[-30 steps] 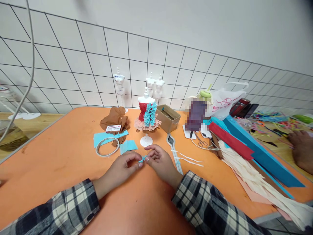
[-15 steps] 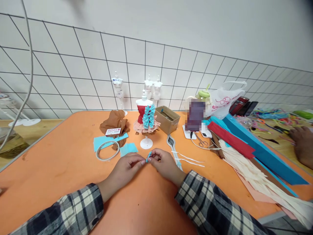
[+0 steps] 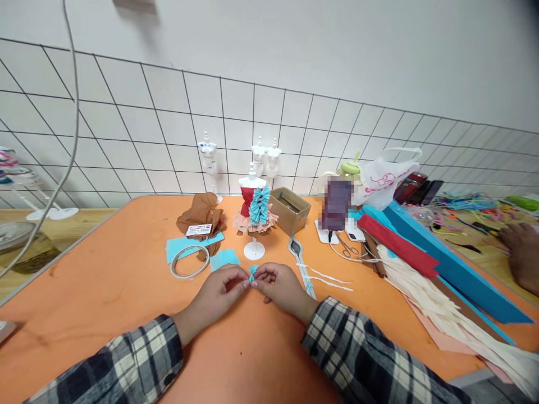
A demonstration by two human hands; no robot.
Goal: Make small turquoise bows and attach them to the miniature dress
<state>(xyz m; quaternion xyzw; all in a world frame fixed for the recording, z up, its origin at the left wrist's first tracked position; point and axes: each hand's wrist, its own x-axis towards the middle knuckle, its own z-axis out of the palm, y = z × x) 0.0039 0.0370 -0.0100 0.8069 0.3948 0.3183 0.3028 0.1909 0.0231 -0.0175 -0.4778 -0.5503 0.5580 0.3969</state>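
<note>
My left hand (image 3: 217,294) and my right hand (image 3: 278,287) meet over the orange table (image 3: 105,292), both pinching a small scrap of blue crepe paper (image 3: 252,273) between fingertips. Just behind them stands a small white mannequin (image 3: 255,210) wearing a red top, a blue ruffle and a peach skirt. A flat blue paper piece (image 3: 224,259) and a roll of tape (image 3: 188,261) lie to the left of the mannequin's base.
Brown crumpled paper (image 3: 201,210), a cardboard box (image 3: 290,209), bare white mannequins (image 3: 209,154), scissors (image 3: 347,247), white strips (image 3: 324,278), and rolls of blue, red and cream crepe paper (image 3: 425,252) lie around. Another person's hand (image 3: 520,255) rests at the far right. A wire grid backs the table.
Both hands have stayed together, twisting the blue scrap slightly. The view has tilted a little, so everything sits lower in the picture.
</note>
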